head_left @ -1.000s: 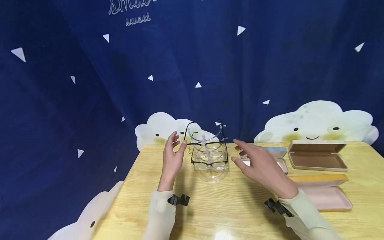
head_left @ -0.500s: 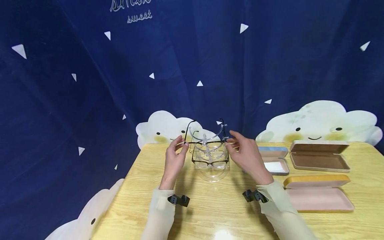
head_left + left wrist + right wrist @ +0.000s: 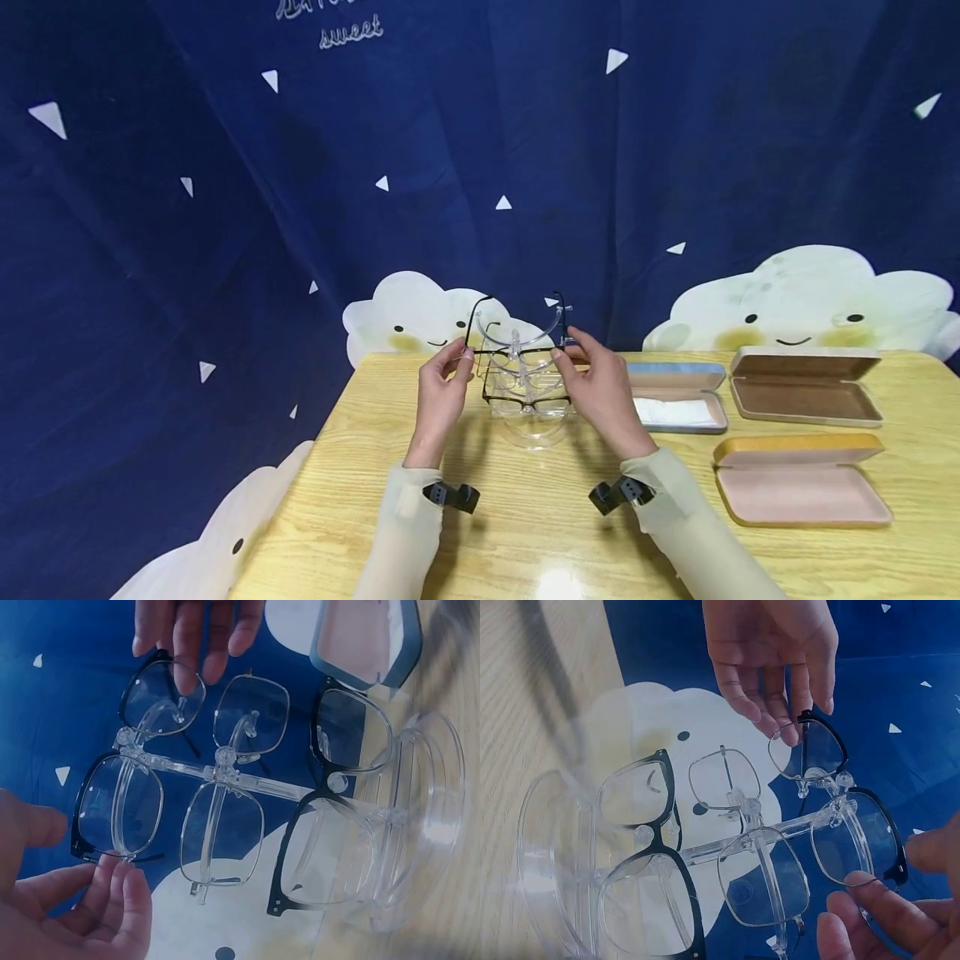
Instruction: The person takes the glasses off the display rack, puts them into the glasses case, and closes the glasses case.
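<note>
Left hand (image 3: 438, 408) and right hand (image 3: 600, 398), fingers curled round opposite ends of the black-browed eyeglasses (image 3: 536, 356), uppermost on the clear display stand (image 3: 437, 829); uneven lifting could snag a temple (image 3: 471, 322) and tip the stand.

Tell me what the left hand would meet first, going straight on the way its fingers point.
The top glasses, at the frame's outer end. The left hand has its fingertips right at that corner, perhaps touching it; depth there is hard to judge.
</note>
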`<state>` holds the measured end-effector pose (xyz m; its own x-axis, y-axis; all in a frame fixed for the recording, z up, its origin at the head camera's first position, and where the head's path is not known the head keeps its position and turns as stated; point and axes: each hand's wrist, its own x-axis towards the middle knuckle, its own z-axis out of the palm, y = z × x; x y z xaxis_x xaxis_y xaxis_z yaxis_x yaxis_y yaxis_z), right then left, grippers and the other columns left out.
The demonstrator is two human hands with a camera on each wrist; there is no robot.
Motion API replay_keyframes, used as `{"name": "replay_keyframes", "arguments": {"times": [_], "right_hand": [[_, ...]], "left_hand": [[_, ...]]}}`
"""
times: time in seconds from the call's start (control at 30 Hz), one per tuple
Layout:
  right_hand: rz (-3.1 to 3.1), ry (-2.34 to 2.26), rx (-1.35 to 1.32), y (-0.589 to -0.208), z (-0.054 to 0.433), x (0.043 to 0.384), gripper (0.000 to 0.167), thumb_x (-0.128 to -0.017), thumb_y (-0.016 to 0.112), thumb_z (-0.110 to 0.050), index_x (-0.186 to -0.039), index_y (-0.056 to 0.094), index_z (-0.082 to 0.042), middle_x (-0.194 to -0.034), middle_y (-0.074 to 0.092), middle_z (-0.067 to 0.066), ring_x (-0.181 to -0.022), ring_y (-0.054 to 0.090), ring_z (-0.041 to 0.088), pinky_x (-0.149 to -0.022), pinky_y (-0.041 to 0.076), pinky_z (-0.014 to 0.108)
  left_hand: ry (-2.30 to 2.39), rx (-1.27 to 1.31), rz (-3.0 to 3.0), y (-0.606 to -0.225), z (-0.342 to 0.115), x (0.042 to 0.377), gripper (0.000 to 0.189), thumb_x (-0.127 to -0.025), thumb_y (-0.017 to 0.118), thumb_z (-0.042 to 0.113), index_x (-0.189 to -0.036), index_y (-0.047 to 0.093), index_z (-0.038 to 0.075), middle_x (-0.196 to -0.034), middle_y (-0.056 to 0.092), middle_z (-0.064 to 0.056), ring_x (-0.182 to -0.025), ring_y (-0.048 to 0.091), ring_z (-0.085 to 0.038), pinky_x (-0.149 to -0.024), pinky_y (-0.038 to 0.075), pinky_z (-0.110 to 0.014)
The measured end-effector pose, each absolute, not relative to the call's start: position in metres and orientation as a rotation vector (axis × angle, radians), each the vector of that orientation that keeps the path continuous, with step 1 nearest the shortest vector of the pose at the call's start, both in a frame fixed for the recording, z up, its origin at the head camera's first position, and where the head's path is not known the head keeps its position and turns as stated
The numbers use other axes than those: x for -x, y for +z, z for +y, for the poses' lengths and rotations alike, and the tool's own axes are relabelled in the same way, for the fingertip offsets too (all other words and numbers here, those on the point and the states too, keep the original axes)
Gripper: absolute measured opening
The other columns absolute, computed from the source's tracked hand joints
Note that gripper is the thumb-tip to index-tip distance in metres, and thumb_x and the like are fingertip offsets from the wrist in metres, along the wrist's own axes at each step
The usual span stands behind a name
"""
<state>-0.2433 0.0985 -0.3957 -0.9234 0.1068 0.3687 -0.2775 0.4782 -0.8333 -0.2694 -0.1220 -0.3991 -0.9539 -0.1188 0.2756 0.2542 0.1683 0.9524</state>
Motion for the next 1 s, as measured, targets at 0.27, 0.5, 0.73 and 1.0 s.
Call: {"name": "replay_keyframes", "arguments": {"times": [0.27,0.5,0.73,1.0], "right_hand": [[-2.376,1.429,-0.161,-0.397,0.100,0.245,0.051,-0.105,0.063,-0.022,-0.149,0.053,0.002,-0.118,0.078,0.019,-0.103,0.076,0.035,-0.088,0.062,0.050],[-2.387,1.400,-0.171,-0.396,0.100,0.244,0.052,-0.104,0.064,-0.021,-0.149,0.054,0.003,-0.118,0.078,0.020,-0.093,0.079,0.035,-0.085,0.063,0.050],[-2.375,1.369,-0.194,-0.392,0.101,0.238,0.052,-0.103,0.066,-0.021,-0.147,0.056,0.002,-0.115,0.079,0.018,-0.084,0.080,0.030,-0.076,0.064,0.043],[-2.406,1.357,-0.215,-0.387,0.109,0.222,0.052,-0.104,0.065,-0.025,-0.149,0.055,0.000,-0.114,0.080,0.015,-0.086,0.078,0.028,-0.078,0.062,0.037]], "left_hand": [[-1.882,0.138,-2.124,-0.398,-0.124,0.270,0.032,-0.103,0.061,0.004,-0.132,0.065,-0.011,-0.121,0.071,-0.030,-0.099,0.070,-0.021,-0.083,0.062,-0.019],[-1.878,0.143,-2.105,-0.396,-0.124,0.269,0.031,-0.104,0.061,0.005,-0.132,0.066,-0.009,-0.119,0.072,-0.029,-0.099,0.071,-0.021,-0.081,0.062,-0.018],[-1.889,0.157,-2.084,-0.391,-0.125,0.262,0.032,-0.104,0.062,0.008,-0.133,0.067,-0.005,-0.120,0.072,-0.027,-0.098,0.070,-0.013,-0.084,0.062,-0.021],[-1.967,0.199,-1.999,-0.391,-0.126,0.245,0.028,-0.102,0.066,0.008,-0.128,0.071,-0.001,-0.113,0.074,-0.021,-0.096,0.073,-0.010,-0.082,0.062,-0.022]]}}
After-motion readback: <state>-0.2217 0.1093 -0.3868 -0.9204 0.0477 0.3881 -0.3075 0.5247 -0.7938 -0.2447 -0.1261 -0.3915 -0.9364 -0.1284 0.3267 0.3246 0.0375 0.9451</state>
